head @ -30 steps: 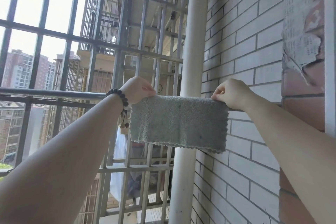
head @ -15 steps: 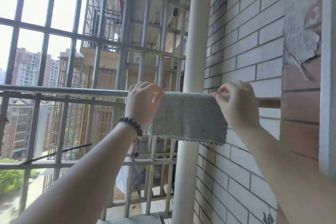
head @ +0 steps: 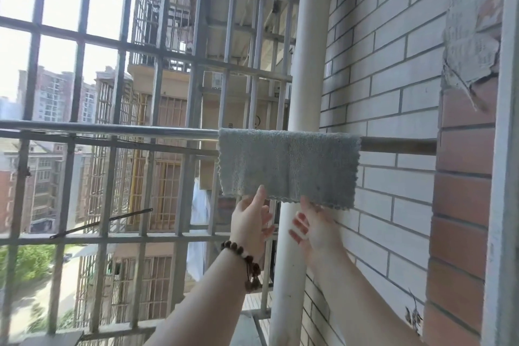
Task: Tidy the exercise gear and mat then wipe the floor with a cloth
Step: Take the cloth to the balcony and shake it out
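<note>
A grey cloth (head: 289,166) hangs folded over a horizontal metal rail (head: 112,130) on a balcony, in front of a white pipe. My left hand (head: 250,225), with a bead bracelet on its wrist, is just below the cloth, and one straight finger touches its lower edge. My right hand (head: 317,230) is beside it with fingers spread, its fingertips at the cloth's bottom hem. Neither hand grips the cloth. No exercise gear, mat or floor is in view.
A white vertical drainpipe (head: 309,50) runs behind the cloth. A brick wall (head: 379,93) stands on the right, with a red-brick column (head: 463,205) nearer me. A metal security grille (head: 193,87) closes off the balcony, with apartment blocks beyond.
Both hands have let go of the cloth's top corners and dropped to its lower edge. The cloth now hangs over the rail on its own.
</note>
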`<state>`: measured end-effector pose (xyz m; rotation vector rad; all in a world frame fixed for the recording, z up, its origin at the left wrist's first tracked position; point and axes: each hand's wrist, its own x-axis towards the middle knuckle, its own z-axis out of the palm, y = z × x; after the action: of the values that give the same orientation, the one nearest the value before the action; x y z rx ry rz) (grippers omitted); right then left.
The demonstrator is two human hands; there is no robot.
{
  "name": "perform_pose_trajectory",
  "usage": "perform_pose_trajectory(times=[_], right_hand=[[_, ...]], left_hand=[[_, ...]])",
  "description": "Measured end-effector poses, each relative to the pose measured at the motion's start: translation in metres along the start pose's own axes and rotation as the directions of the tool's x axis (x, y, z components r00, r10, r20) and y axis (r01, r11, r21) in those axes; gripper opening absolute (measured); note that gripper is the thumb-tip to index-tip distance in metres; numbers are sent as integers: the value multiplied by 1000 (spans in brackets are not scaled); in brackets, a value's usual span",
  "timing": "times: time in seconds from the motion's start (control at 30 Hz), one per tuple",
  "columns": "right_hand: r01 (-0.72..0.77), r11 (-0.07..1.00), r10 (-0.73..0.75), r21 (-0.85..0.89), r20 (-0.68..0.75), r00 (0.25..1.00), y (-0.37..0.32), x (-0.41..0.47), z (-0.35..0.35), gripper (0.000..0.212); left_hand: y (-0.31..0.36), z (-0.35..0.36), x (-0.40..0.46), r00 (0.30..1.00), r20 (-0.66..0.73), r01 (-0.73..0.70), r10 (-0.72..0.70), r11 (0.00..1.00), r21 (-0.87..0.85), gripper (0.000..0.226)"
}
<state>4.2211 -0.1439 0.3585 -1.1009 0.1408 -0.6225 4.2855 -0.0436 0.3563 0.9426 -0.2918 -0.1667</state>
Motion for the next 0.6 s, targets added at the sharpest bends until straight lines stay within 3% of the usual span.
perform_pose_trajectory(times=[0.07,0.23,0.43,0.6], right_hand=[[-34,997,34,75,-4,999,-1,8,7,16],[-19,946,29,323,-24,999,-6,21,9,13],[7,947,4,321,-34,999,0,25,-3,7],[19,920,-15,392,-12,1000,-7,19,-10,12]], left_hand=[[5,5,5,996,48,81,-74,980,-180,49],[10,0,18,997,3,76,-80,939,-334,23],[-2,-15,22,1000,-18,10,-14,971,-237,20],[8,-27,26,999,40,13,2,931,-364,36]])
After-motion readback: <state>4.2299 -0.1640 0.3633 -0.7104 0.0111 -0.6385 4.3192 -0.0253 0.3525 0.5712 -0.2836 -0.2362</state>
